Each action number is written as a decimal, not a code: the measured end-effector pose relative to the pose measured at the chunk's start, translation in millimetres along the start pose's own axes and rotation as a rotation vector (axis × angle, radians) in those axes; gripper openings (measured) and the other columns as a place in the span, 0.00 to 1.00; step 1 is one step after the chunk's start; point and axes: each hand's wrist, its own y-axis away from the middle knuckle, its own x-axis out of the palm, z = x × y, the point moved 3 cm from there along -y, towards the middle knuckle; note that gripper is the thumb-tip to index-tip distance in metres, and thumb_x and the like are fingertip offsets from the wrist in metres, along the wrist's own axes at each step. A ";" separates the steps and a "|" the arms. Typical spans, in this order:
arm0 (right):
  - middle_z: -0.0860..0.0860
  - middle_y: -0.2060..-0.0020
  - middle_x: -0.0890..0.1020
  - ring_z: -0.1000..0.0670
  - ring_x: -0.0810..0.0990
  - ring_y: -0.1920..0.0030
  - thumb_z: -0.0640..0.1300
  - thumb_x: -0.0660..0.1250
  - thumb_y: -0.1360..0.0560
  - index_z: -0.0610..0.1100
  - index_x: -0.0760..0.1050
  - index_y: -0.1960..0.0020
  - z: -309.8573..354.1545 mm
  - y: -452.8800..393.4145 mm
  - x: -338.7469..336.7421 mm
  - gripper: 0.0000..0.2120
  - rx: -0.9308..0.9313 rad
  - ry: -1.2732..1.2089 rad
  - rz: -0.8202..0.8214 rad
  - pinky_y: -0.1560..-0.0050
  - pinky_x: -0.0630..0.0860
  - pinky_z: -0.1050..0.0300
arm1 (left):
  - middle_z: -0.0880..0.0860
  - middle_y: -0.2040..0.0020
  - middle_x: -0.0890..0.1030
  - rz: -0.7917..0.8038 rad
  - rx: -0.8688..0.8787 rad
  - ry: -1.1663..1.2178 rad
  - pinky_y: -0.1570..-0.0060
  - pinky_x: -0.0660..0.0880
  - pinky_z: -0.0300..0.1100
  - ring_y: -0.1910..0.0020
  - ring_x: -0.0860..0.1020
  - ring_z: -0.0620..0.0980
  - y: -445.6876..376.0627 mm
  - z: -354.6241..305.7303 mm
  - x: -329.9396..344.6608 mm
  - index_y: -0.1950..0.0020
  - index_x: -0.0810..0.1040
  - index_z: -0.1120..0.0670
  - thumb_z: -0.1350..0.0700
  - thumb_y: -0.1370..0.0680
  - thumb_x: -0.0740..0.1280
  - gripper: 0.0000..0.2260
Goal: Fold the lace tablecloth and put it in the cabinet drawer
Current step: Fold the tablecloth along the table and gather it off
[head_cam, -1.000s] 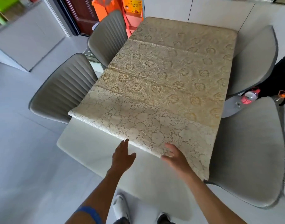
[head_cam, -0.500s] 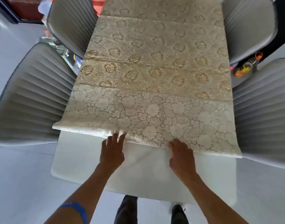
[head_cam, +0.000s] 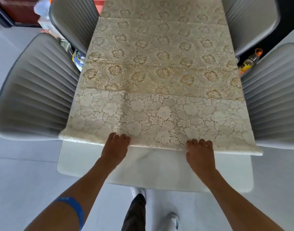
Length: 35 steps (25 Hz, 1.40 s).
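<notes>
The cream lace tablecloth [head_cam: 159,72] lies lengthwise over the white table [head_cam: 159,167], with its near end folded back into a paler band [head_cam: 159,117]. My left hand [head_cam: 115,147] is at the near folded edge, left of centre, fingers curled onto the cloth's edge. My right hand [head_cam: 199,154] grips the same edge further right, its fingertips hidden in the fold. The near strip of the tabletop is bare. No cabinet drawer is in view.
Grey ribbed chairs stand close on both sides: near left [head_cam: 34,97], far left [head_cam: 72,19], near right [head_cam: 274,97], far right [head_cam: 249,22]. A bottle with yellow liquid [head_cam: 248,64] sits between the right chairs. My legs and shoes [head_cam: 136,212] are below the table's near edge.
My view swung to face the table squarely and came closer. Both hands went from flat near the folded edge to fingers curled on that edge.
</notes>
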 end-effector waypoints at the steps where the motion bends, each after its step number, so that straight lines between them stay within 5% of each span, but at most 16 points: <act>1: 0.44 0.64 0.82 0.40 0.80 0.62 0.37 0.72 0.35 0.41 0.80 0.55 -2.9 20.0 -0.8 0.08 0.014 -0.026 0.021 0.52 0.74 0.46 | 0.55 0.63 0.82 0.065 -0.008 0.018 0.48 0.77 0.49 0.65 0.81 0.56 16.6 -11.9 -3.8 0.53 0.81 0.58 0.61 0.35 0.74 0.12; 4: 0.45 0.67 0.81 0.40 0.80 0.64 0.37 0.75 0.39 0.41 0.80 0.58 -7.6 76.5 3.6 0.10 0.027 -0.095 0.097 0.55 0.75 0.46 | 0.53 0.54 0.82 0.224 -0.052 0.045 0.40 0.72 0.50 0.56 0.82 0.55 69.9 -41.7 -1.3 0.44 0.77 0.55 0.59 0.27 0.67 0.12; 8: 0.48 0.70 0.78 0.42 0.78 0.68 0.36 0.77 0.44 0.43 0.77 0.64 -7.1 123.2 15.1 0.12 -0.014 -0.189 0.173 0.64 0.74 0.49 | 0.50 0.62 0.82 0.294 -0.100 0.174 0.59 0.79 0.43 0.67 0.81 0.50 123.2 -69.2 -2.6 0.54 0.83 0.52 0.61 0.38 0.79 0.15; 10: 0.51 0.64 0.79 0.45 0.78 0.60 0.40 0.74 0.38 0.46 0.77 0.59 -5.5 122.8 16.1 0.09 -0.051 -0.280 0.248 0.59 0.73 0.49 | 0.49 0.49 0.82 0.371 -0.204 0.314 0.49 0.77 0.43 0.53 0.82 0.49 129.5 -60.3 -4.3 0.43 0.79 0.50 0.57 0.26 0.70 0.12; 12: 0.54 0.53 0.79 0.48 0.75 0.50 0.44 0.64 0.30 0.50 0.75 0.50 -4.5 107.0 17.7 0.09 -0.089 -0.369 0.325 0.51 0.69 0.52 | 0.47 0.42 0.79 0.419 -0.204 0.469 0.42 0.74 0.42 0.44 0.78 0.49 114.2 -48.4 -4.6 0.38 0.75 0.49 0.51 0.23 0.64 0.14; 19: 0.49 0.42 0.79 0.45 0.77 0.47 0.44 0.55 0.21 0.47 0.73 0.39 0.2 -16.1 -8.0 0.13 -0.008 -0.536 0.234 0.48 0.74 0.50 | 0.50 0.41 0.81 0.473 -0.282 0.645 0.43 0.76 0.46 0.45 0.79 0.51 -7.2 20.4 -10.4 0.39 0.75 0.48 0.55 0.23 0.62 0.13; 24: 0.47 0.27 0.64 0.41 0.70 0.33 0.43 0.63 0.25 0.48 0.60 0.27 -23.6 -74.5 4.4 0.28 0.049 -0.373 0.326 0.37 0.71 0.44 | 0.53 0.31 0.69 0.344 -0.139 0.364 0.36 0.68 0.50 0.34 0.69 0.55 -62.0 39.9 2.0 0.29 0.67 0.49 0.55 0.24 0.66 0.24; 27: 0.46 0.32 0.69 0.41 0.72 0.35 0.53 0.66 0.25 0.48 0.61 0.27 -38.9 -80.3 11.8 0.30 0.016 -0.230 0.290 0.36 0.68 0.44 | 0.53 0.31 0.67 0.297 -0.097 0.247 0.31 0.62 0.53 0.33 0.68 0.55 -72.6 44.3 1.4 0.27 0.63 0.48 0.50 0.24 0.67 0.27; 31: 0.51 0.50 0.78 0.44 0.76 0.47 0.60 0.68 0.29 0.50 0.69 0.43 -55.9 -93.5 16.8 0.21 -0.052 -0.329 0.370 0.48 0.68 0.49 | 0.52 0.41 0.79 0.393 -0.159 0.381 0.44 0.72 0.50 0.45 0.78 0.56 -78.3 47.2 0.5 0.31 0.64 0.49 0.49 0.23 0.66 0.22; 33: 0.51 0.51 0.74 0.46 0.74 0.48 0.58 0.69 0.31 0.50 0.72 0.48 -59.5 -96.3 16.7 0.17 -0.101 -0.382 0.332 0.50 0.68 0.50 | 0.52 0.44 0.80 0.431 -0.170 0.386 0.46 0.71 0.48 0.46 0.78 0.55 -78.9 45.5 -1.8 0.36 0.67 0.50 0.51 0.22 0.65 0.16; 35: 0.50 0.46 0.71 0.45 0.72 0.47 0.56 0.71 0.32 0.50 0.70 0.42 -62.6 -98.1 18.6 0.22 -0.138 -0.436 0.299 0.49 0.70 0.49 | 0.52 0.43 0.75 0.423 -0.158 0.333 0.44 0.69 0.48 0.43 0.73 0.54 -79.8 42.7 -3.4 0.41 0.72 0.50 0.51 0.22 0.65 0.11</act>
